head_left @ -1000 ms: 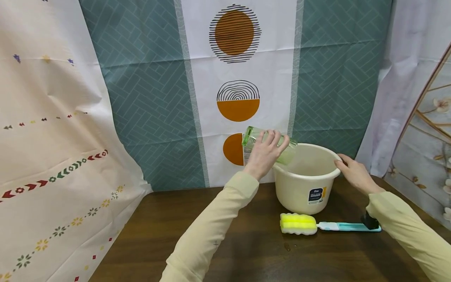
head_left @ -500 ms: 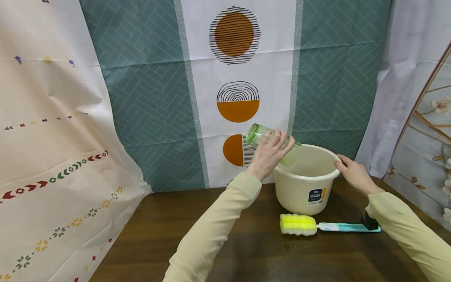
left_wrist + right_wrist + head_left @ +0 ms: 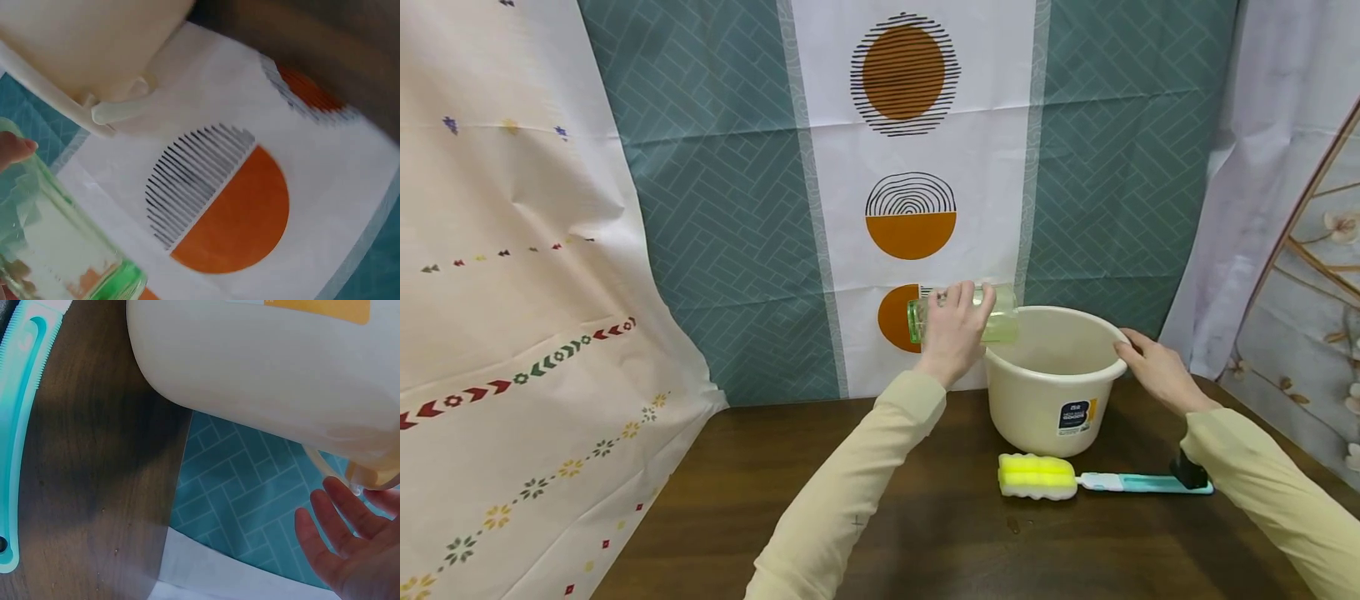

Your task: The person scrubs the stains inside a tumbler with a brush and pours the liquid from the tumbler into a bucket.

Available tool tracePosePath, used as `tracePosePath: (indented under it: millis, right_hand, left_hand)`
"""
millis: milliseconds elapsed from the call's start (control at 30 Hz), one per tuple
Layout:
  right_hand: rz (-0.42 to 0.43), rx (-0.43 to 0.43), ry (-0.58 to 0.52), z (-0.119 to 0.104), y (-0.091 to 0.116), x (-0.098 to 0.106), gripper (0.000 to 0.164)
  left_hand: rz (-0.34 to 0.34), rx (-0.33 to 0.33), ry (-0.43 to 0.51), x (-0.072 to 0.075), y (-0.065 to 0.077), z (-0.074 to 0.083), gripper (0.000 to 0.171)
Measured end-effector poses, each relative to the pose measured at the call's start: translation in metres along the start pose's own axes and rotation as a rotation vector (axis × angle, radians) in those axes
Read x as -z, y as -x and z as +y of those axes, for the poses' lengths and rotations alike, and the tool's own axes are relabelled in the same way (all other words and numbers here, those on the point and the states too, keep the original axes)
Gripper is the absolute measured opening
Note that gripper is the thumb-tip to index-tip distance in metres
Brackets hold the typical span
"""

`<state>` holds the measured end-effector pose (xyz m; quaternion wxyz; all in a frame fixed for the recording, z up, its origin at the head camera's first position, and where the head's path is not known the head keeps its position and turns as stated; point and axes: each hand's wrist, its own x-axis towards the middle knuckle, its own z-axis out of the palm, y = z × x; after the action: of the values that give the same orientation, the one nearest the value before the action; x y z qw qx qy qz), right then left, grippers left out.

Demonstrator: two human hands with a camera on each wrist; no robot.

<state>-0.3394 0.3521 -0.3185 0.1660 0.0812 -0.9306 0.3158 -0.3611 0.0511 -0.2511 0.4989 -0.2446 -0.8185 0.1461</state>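
Note:
My left hand (image 3: 953, 335) grips a green-tinted drinking glass (image 3: 1002, 317), lying nearly level in the air. Its thick base points left; its mouth is at the left rim of a cream plastic bucket (image 3: 1030, 408). In the left wrist view, the glass (image 3: 62, 231) is close to the lens, below the bucket's handle (image 3: 119, 111). At the bucket's right rim, my right hand (image 3: 1161, 371) pinches the edge with the thumb on top. The right wrist view has that hand's other fingers (image 3: 337, 519) spread loosely beneath the rim. The bucket's bottom inside is hidden.
In front of the bucket lies a bottle brush with a yellow-and-white sponge head (image 3: 1037, 477) and a teal handle (image 3: 1150, 482), partly behind my right wrist. Water drops (image 3: 1013, 525) dot the brown table (image 3: 760, 483). Patterned cloths (image 3: 722, 208) hang behind and at both sides.
The glass's base has dropped, so the glass went from slanting mouth-down to almost level. My left hand shifted slightly left with it. The right hand and bucket stay put.

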Motion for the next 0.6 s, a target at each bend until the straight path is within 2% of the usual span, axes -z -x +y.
tracePosePath:
  millis: [133,367,433,600]
  right_hand:
    - [0.005,0.008,0.003,0.000,0.000,-0.001,0.058]
    - [0.004,0.006,-0.003,0.001,0.001,-0.001,0.059]
    - [0.004,0.005,-0.002,0.000,0.000,0.000,0.059]
    - [0.004,0.007,-0.001,-0.001,0.000,0.001,0.058]
  left_hand:
    - [-0.096,0.110,0.079,0.000,0.006,-0.009,0.082]
    - [-0.162,0.281,0.274,0.001,0.022,-0.022,0.086]
    - [-0.195,0.335,0.359,0.002,0.028,-0.027,0.086]
    - [-0.277,0.508,0.638,0.004,0.045,-0.037,0.087]
